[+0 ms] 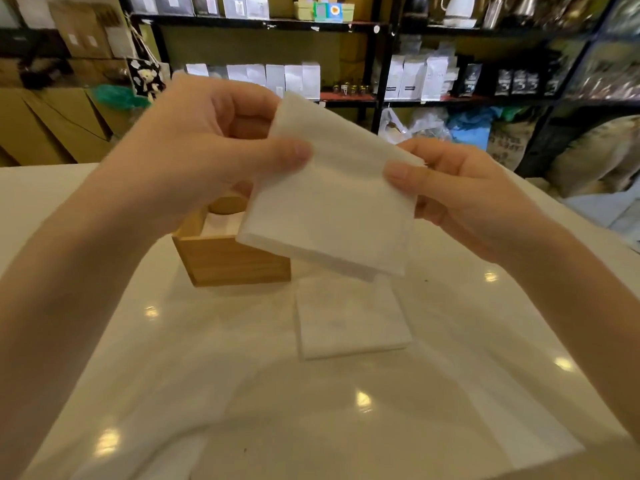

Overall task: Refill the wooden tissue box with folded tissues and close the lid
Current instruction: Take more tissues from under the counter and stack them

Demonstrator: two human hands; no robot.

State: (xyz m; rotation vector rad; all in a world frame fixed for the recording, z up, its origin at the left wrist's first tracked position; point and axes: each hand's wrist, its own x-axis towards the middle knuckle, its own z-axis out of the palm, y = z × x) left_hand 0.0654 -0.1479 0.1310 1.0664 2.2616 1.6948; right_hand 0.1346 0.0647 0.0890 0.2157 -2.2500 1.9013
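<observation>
Both hands hold a white folded tissue up in the air above the table. My left hand pinches its upper left edge and my right hand pinches its right edge. Below and behind it stands the open wooden tissue box, with white tissues inside and a round wooden piece resting at its back. The tissue hides the box's right part. A small stack of folded tissues lies flat on the table just in front and to the right of the box.
The white glossy table extends toward me. Black shelves with white bags and jars stand behind the table. Cardboard boxes are stacked at the left, sacks at the right.
</observation>
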